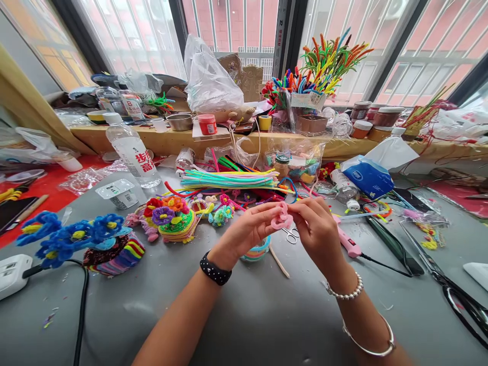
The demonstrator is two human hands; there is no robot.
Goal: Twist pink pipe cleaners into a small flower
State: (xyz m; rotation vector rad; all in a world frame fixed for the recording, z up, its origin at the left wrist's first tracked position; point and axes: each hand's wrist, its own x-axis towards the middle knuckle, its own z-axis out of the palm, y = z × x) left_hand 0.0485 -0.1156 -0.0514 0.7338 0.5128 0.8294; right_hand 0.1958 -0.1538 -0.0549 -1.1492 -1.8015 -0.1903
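Observation:
Between my two raised hands is a pink pipe-cleaner flower (282, 217) made of small loops. My left hand (249, 226) pinches its left side, thumb below and fingers above. The fingertips of my right hand (314, 223) are closed on its right edge. Below and behind the hands stands a round coil of blue and orange pipe cleaners (256, 251), partly covered by my left hand. Small scissors (291, 236) lie just behind the flower, and a pale pipe cleaner (279, 262) rests on the table under my hands. A pink glue gun (347, 240) lies right of my right hand.
A bundle of pipe cleaners (229, 179) lies beyond my hands. Leftward stand a flower-topped pipe-cleaner cake (177, 226), blue flowers in a striped pot (114, 254) and a clear bottle (133, 152). Large black scissors (450, 284) and a tissue pack (368, 175) lie right.

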